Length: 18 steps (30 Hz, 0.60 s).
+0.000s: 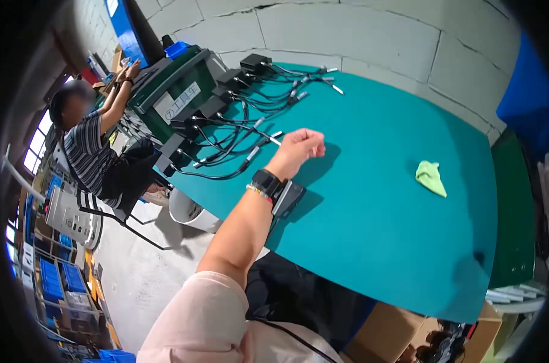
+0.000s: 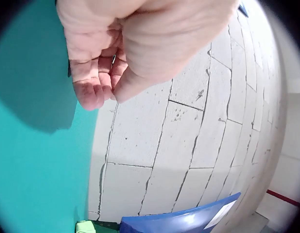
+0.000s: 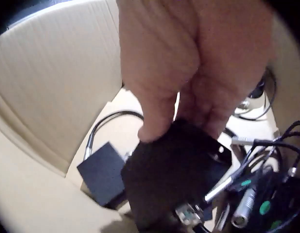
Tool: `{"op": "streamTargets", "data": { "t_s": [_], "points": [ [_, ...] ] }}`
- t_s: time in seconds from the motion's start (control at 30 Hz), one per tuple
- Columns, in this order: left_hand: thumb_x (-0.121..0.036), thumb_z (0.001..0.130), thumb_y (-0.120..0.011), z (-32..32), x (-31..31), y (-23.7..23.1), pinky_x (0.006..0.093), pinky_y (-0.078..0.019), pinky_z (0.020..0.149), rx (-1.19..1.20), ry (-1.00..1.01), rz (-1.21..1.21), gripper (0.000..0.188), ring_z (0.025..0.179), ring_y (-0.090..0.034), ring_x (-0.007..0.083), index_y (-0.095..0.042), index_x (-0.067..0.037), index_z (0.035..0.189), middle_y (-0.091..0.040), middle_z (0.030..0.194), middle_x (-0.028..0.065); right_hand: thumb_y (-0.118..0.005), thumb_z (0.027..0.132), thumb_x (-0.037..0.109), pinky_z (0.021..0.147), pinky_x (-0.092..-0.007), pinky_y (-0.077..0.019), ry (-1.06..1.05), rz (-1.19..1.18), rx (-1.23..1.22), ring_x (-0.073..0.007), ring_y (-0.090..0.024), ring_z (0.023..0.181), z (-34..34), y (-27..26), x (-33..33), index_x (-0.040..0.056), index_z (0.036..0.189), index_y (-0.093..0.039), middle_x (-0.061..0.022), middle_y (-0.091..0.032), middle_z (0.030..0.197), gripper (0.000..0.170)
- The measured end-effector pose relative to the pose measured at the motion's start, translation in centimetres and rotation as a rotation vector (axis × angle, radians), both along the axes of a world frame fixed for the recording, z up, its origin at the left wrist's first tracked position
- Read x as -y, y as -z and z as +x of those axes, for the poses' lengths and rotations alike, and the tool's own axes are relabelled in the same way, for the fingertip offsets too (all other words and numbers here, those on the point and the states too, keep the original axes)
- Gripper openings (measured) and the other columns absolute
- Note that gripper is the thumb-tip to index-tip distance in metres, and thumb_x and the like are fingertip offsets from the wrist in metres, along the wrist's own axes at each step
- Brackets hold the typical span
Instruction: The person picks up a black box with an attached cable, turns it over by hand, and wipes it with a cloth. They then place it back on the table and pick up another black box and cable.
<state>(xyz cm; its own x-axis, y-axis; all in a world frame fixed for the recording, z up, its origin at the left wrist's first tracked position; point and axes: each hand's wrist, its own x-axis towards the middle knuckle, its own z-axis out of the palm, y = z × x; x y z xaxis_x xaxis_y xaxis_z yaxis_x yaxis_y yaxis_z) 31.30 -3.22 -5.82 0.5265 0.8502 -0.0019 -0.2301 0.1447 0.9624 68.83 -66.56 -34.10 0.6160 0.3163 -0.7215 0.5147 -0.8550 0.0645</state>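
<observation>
Over the teal table, my left hand (image 1: 295, 151) hangs with fingers loosely curled and holds nothing, close to the metal-tipped cables (image 1: 250, 158) of several black boxes (image 1: 214, 107). The left wrist view shows its thumb near the fingertips. Down inside a cardboard box (image 3: 48, 97), my right hand (image 3: 188, 58) grips a flat black box (image 3: 174, 170) between thumb and fingers. A metal connector (image 3: 188, 213) shows on the held box. Beside it lies another black box (image 3: 103, 172) with a cable; more cables with silver plugs (image 3: 244, 208) crowd the right side.
A light green cloth (image 1: 430, 176) lies on the teal table (image 1: 371, 230). Past the row of boxes stands a green bin (image 1: 181, 91) with a label. At the left sits another person (image 1: 93, 133), near a white bucket (image 1: 190, 209). A block wall (image 1: 347, 36) runs behind.
</observation>
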Motion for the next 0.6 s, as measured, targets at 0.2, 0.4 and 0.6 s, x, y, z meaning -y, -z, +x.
{"op": "streamTargets", "data": {
  "t_s": [0.2,0.4,0.6],
  "points": [
    [-0.013,0.086,-0.059,-0.1,0.2,-0.4,0.0251,-0.0477,0.070,-0.008,-0.019,-0.042,0.013,0.076,-0.057,0.0142,-0.057,-0.002,0.092,-0.059,0.084,0.0052,-0.053,0.082,0.025,0.062,-0.0328,-0.0501,0.370,0.197,0.077,-0.0229,-0.062,0.074,0.6,-2.2,-3.3,0.0081,0.107,-0.056,-0.0140,-0.065,0.087,0.030],
    [-0.015,0.086,-0.060,-0.4,0.2,-0.9,0.0273,-0.0487,0.070,0.003,-0.004,-0.064,0.016,0.074,-0.057,0.0145,-0.056,-0.002,0.093,-0.058,0.083,0.0053,-0.053,0.084,0.028,0.061,-0.0304,-0.0500,0.886,0.784,0.067,-0.0209,-0.061,0.073,-0.2,-6.6,-5.9,0.0065,0.112,-0.053,-0.0138,-0.064,0.088,0.036],
    [-0.017,0.085,-0.061,-2.7,-0.3,-3.8,0.0293,-0.0493,0.073,0.158,-0.085,-0.068,0.019,0.075,-0.057,0.0134,-0.056,-0.002,0.097,-0.057,0.085,0.0035,-0.052,0.086,0.030,0.061,-0.0280,-0.0500,1.141,1.282,0.094,-0.0189,-0.060,0.073,-3.6,-14.7,-7.0,0.0049,0.118,-0.049,-0.0136,-0.064,0.089,0.041]
  ]
}}
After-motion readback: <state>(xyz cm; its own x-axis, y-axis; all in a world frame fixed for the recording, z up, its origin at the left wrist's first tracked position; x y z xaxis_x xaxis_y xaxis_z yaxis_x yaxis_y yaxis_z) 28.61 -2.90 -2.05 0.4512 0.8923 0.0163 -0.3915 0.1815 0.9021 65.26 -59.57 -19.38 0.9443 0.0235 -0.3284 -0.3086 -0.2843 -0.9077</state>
